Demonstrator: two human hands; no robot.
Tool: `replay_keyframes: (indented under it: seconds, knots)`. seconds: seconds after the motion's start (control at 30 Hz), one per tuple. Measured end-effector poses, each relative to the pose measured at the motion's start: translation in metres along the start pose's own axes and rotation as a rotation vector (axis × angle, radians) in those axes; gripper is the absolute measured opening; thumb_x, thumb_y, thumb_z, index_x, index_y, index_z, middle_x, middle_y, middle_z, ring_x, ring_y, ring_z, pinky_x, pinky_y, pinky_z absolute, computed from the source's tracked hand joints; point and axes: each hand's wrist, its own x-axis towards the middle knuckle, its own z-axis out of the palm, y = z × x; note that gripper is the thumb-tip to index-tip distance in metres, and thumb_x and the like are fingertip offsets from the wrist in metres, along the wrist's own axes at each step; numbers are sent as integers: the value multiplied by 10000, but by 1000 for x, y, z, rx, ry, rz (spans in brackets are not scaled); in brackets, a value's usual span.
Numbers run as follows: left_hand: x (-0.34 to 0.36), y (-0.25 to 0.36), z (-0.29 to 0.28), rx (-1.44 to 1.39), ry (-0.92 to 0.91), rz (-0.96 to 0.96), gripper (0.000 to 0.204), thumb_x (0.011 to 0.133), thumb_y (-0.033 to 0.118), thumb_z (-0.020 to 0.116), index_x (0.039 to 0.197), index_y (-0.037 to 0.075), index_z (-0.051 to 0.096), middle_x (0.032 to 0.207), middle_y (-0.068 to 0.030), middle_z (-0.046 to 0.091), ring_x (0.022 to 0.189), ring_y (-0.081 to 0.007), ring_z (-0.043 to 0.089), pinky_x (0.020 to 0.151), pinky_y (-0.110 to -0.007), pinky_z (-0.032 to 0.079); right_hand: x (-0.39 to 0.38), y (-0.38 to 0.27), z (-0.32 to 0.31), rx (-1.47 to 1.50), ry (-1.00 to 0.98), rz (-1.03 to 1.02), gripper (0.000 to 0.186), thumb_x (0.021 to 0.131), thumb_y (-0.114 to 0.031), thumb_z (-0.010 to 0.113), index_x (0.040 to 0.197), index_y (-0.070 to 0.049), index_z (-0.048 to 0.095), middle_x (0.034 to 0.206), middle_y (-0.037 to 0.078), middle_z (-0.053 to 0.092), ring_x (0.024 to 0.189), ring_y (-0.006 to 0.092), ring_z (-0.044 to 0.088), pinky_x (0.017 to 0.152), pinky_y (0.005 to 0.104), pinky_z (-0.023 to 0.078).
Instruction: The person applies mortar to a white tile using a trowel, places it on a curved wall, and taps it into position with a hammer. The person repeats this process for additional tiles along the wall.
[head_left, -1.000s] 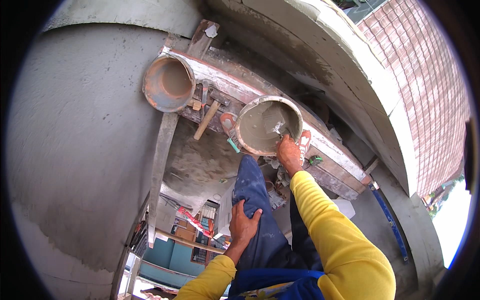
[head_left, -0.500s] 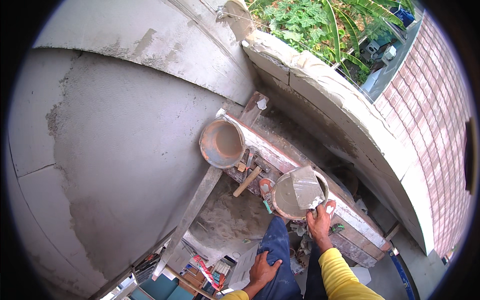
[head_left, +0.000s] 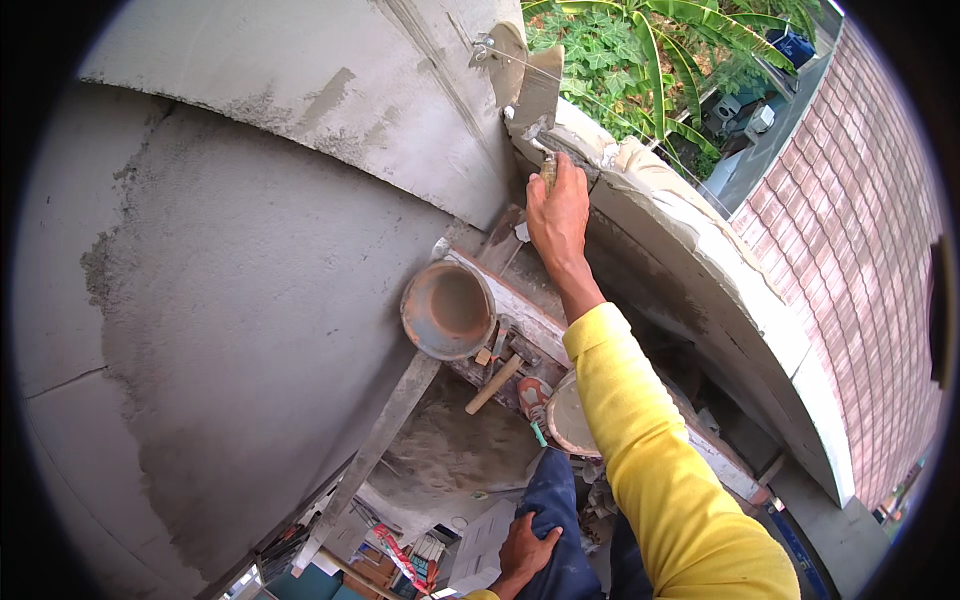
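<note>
My right hand point(head_left: 560, 215) is closed around the wooden handle of a trowel point(head_left: 540, 95), my arm stretched far forward. The grey blade is at the top end of the low wall point(head_left: 640, 215), next to the plastered wall point(head_left: 300, 60); whether it touches is hard to tell. My left hand point(head_left: 527, 550) lies on my blue-trousered leg, fingers apart, holding nothing. Between my feet stands a bucket of grey mortar point(head_left: 570, 418), mostly hidden by my yellow right sleeve.
A second bucket point(head_left: 448, 310) rests on the plank scaffold at left, beside a wooden-handled hammer point(head_left: 495, 385). A narrow beam point(head_left: 375, 450) slants down toward the lower left. A thin string point(head_left: 590, 85) runs above the low wall. Plants and a tiled roof point(head_left: 840, 150) lie beyond.
My right hand has carried the trowel from the mortar bucket up and forward to the wall's far end. The left hand stays on my leg.
</note>
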Motion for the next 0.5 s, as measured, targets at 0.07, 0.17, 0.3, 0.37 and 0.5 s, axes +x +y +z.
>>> replay_keyframes:
  seconds: [0.07,0.17,0.3,0.37,0.5]
  knots:
    - [1,1,-6,-8,-15,-7,866,907,649,740,1555,122,514,1557,-170,547,1406,-395,566,1125,-514,491,12,-14,6,-66,18,-42,520,979,-129,707,1447,42,557,1258,260,595,1168,452,616,1014,509,511]
    - [3,2,-15,-20,-34,-21,863,906,643,743,1555,123,514,1556,-168,549,1406,-390,568,1129,-508,491,10,-30,12,-153,-17,-45,521,970,-121,731,1440,30,564,1248,249,587,1170,440,611,1014,506,507]
    - [4,1,-18,-50,-15,-23,860,905,638,746,1555,126,515,1550,-162,556,1401,-388,571,1128,-505,494,-38,-30,12,-96,-88,-40,509,971,-121,733,1430,22,569,1239,246,580,1160,434,610,1009,503,506]
    - [3,4,-20,-58,-12,-13,856,904,635,748,1553,126,517,1547,-161,560,1398,-389,573,1126,-505,495,-50,-15,19,-53,-67,-6,509,974,-125,732,1431,24,564,1239,245,572,1146,437,610,1000,503,508]
    - [3,1,-18,-78,-13,-8,846,907,627,750,1548,125,522,1543,-164,562,1393,-390,577,1123,-505,497,-27,-8,46,-9,-6,78,557,956,-106,744,1448,45,533,1225,247,564,1128,444,609,984,500,508]
